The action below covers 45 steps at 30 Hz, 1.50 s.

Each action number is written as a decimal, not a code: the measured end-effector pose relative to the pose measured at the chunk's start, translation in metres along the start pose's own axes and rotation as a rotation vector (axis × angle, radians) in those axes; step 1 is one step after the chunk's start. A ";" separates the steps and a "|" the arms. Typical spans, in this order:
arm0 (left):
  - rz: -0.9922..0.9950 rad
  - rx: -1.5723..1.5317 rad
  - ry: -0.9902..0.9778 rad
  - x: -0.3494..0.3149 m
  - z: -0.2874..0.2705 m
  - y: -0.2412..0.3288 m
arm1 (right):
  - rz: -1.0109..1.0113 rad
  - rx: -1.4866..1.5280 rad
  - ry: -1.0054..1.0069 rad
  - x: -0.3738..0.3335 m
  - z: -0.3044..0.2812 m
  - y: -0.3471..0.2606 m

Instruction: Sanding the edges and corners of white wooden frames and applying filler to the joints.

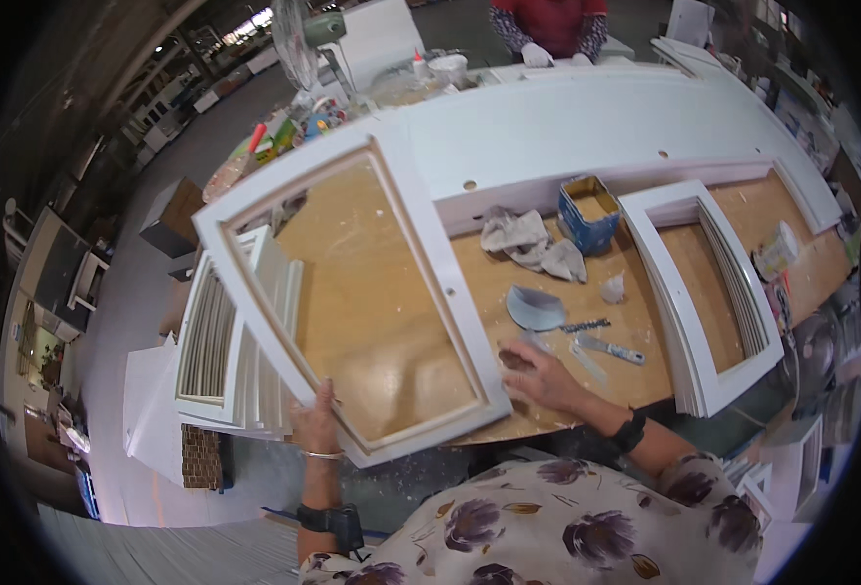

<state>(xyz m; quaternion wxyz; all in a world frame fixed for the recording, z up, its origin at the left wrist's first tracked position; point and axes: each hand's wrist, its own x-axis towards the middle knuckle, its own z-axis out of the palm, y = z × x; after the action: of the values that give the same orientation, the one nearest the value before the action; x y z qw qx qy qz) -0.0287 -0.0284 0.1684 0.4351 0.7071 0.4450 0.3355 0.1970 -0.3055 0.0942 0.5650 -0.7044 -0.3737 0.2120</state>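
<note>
A white rectangular frame (421, 249), like a cabinet door frame, is held tilted over the wooden tabletop (635, 351). My left hand (317, 427) grips it at the lower left corner, thumb on the upper face. Beside its lower right edge, my right hand (547, 382) is closed around a small brown piece (515, 361), whose kind I cannot make out. Just beyond that hand lie a grey-blue curved scraper-like piece (536, 307), a dark narrow tool (585, 325) and a putty knife (612, 349).
Stacked white frames stand at the right (689, 361) and left (221, 331). A blue tin (588, 216) and grey rags (528, 242) sit beyond the tools. A long white panel (567, 122) spans the far side, where a co-worker's gloved hand (536, 56) rests.
</note>
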 end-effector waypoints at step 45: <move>0.194 0.840 -0.701 -0.123 -0.008 -0.164 | -0.169 -0.520 0.027 0.115 0.018 0.056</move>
<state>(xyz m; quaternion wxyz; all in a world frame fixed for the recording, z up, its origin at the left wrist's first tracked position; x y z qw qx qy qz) -0.1380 -0.1024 0.0107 0.2047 0.9270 0.3019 -0.0875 0.2723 -0.2108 0.0499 0.3859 -0.7948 -0.4654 0.0517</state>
